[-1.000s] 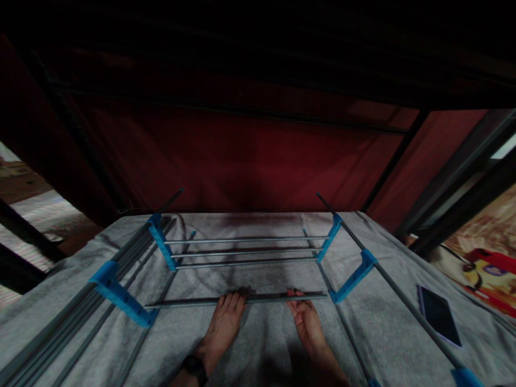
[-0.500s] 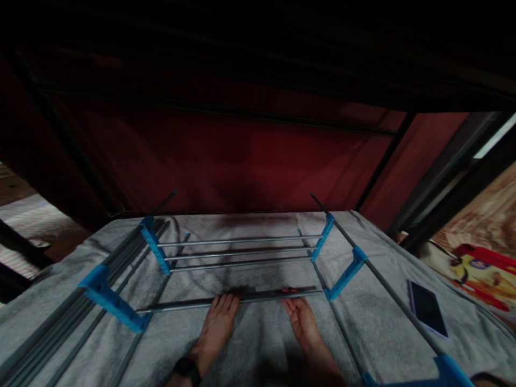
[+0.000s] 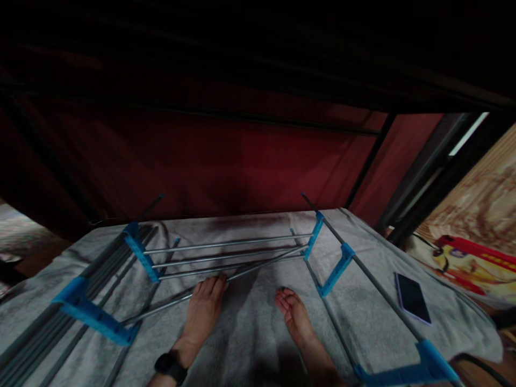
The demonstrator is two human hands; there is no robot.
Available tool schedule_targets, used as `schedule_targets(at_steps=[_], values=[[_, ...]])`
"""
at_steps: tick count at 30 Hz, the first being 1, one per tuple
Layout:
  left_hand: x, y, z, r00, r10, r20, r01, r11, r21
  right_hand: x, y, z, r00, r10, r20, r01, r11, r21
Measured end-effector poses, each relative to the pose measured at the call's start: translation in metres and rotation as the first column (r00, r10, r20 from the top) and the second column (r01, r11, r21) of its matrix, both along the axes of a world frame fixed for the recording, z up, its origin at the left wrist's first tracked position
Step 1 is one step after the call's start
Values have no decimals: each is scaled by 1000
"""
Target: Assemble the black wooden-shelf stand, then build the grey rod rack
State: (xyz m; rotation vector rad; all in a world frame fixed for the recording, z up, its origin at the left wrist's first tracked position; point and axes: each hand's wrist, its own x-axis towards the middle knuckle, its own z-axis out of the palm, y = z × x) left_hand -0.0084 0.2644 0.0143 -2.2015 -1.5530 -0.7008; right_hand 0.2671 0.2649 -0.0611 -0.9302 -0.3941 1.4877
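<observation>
My left hand (image 3: 205, 302), with a dark watch (image 3: 171, 367) on its wrist, is closed around a thin metal tube (image 3: 258, 265). The tube lies slanted, its near left end at a blue plastic bracket (image 3: 100, 317) and its far right end by the back right bracket (image 3: 315, 235). Away from the tube, my right hand (image 3: 296, 314) hovers over the grey cloth with fingers loosely bent. A small dark spot shows at its fingertips; I cannot tell what it is. Behind the hands, several crossbars (image 3: 229, 244) span the back brackets.
Grey cloth (image 3: 250, 344) covers the surface. Several loose tubes (image 3: 44, 322) lie along the left side. Another blue bracket (image 3: 335, 271) and a long side rail (image 3: 382, 293) stand at right, beside a phone (image 3: 413, 297). A red and yellow package (image 3: 475, 263) lies farther right.
The tube's right end has swung back, away from me, so it now slants. My right hand has let go of it. The view has shifted slightly to the right.
</observation>
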Motion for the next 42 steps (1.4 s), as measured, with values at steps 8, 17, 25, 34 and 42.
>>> schedule_targets(at_steps=[8,17,25,34,42], values=[[17,4,18,998,10,65,-11,1000,9,9,4,7,1000,-13,4,13,995,-100],[25,6,29,994,19,104,-15,999,-34,29,29,77,999,-37,10,37,999,28],[26,8,37,995,-21,93,25,999,-44,37,58,125,995,-78,-60,87,984,154],[39,11,57,995,-45,86,55,992,-115,50,70,117,992,-122,-19,123,982,146],[42,20,60,994,-87,62,93,990,-103,65,77,103,988,-150,20,147,983,110]])
